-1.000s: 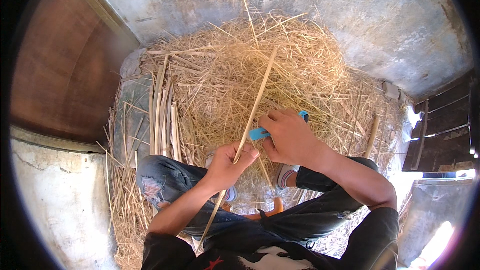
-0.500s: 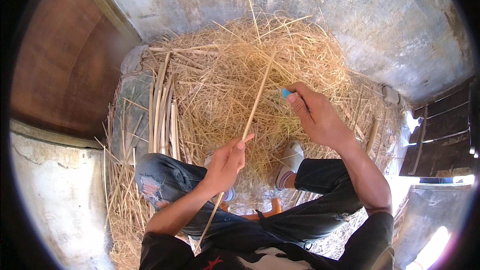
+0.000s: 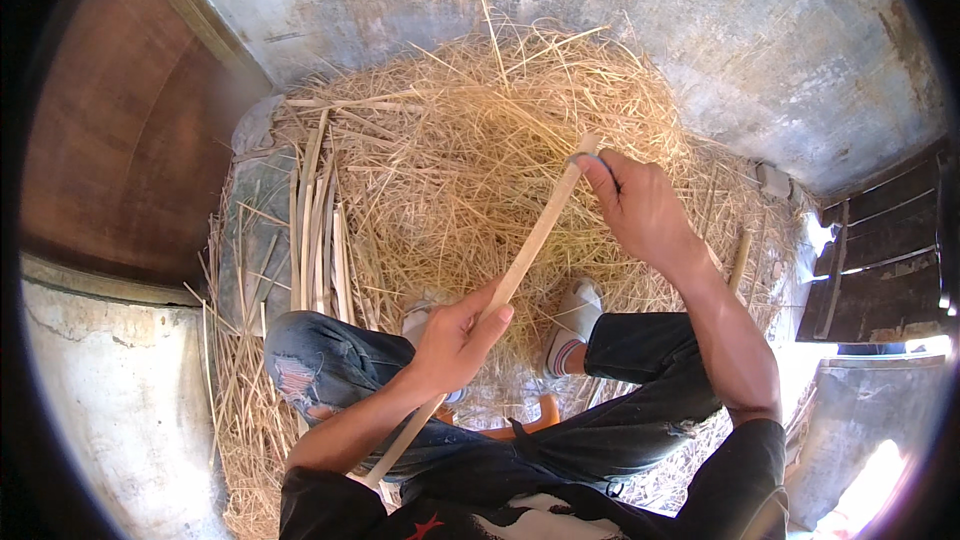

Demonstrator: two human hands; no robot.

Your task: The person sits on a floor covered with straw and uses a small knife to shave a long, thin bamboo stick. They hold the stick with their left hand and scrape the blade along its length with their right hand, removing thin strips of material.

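Here I am watching through the head camera, and the long, flat, pale tan strip of split bamboo or cane [image 3: 530, 255] runs slantwise across the middle, from near left by the lap up to far right. My left hand [image 3: 455, 345] has it partway along, its grip pinching the strip between thumb and fingers; I read that as the steadying hold, leaving the longer far stretch sticking out clear of the knees. Up at the far end, my right hand [image 3: 640, 210] has its grip curled around a small, dark-edged, mostly hidden object [image 3: 611, 176], the thumb lying at the strip; whether it presses hard there, I can't tell. With the hands well apart like this, the span between them looks easy to control. The near tail slips past the left forearm, over the faded dark denim trousers [image 3: 640, 365], whose spread knees give both arms room. Over on the left, a row of narrow tan strips [image 3: 318, 230] lies roughly side by side, pointing away, probably within easy reach. Beyond the feet, the loose golden heap of dry shavings [image 3: 480, 160] fills the floor toward the stained grey wall [image 3: 560, 0].
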